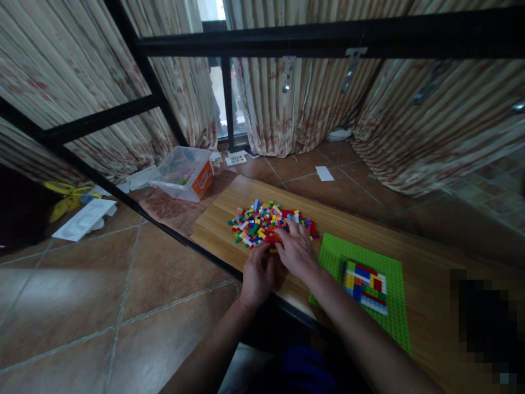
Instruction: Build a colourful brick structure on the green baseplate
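From my remote view, the brick pile (256, 223) lies just beyond my curled left hand (257, 273) and under my right hand's (296, 249) bent fingers; whether either grips anything, I cannot tell.

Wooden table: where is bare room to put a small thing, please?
The table has bare wood left of the brick pile and just right of the green baseplate. Crowded: the pile, with left hand and right hand at its near side.

L hand (258, 274) curled nr. palm-down R hand (297, 249).
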`<action>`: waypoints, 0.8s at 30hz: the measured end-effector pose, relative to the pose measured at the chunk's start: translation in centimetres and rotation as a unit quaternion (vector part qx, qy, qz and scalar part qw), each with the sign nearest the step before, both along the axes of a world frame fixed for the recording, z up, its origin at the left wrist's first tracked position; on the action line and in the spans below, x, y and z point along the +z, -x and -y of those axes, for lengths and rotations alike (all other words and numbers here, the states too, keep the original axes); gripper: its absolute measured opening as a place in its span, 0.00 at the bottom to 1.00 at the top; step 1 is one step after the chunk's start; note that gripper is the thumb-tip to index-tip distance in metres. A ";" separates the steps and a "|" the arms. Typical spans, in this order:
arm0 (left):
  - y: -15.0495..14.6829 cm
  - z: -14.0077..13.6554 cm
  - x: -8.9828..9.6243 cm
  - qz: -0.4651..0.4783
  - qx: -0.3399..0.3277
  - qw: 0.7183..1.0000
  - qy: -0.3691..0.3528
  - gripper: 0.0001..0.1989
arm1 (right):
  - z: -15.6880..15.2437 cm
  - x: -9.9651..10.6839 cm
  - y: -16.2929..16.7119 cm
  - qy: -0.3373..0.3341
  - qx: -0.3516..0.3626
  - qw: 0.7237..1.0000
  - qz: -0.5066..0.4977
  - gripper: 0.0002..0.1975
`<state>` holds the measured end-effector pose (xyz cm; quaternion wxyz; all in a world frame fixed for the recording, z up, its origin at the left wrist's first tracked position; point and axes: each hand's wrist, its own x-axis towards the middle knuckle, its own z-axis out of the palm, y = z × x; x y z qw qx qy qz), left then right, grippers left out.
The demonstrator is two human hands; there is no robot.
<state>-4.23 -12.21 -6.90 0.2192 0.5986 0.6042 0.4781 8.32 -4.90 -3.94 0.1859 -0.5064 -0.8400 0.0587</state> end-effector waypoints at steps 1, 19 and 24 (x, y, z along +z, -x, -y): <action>0.0 0.0 0.0 -0.001 -0.002 1.000 0.002 0.19 | -0.1 0.1 0.2 0.005 0.000 1.000 0.008 0.16; 0.5 -0.6 0.3 -0.025 -0.024 0.999 0.001 0.15 | -1.0 0.5 1.1 0.054 -0.038 0.997 -0.047 0.08; 0.6 -0.7 0.1 -0.032 -0.023 0.999 -0.003 0.15 | -0.5 0.8 0.8 0.008 -0.039 0.998 -0.056 0.09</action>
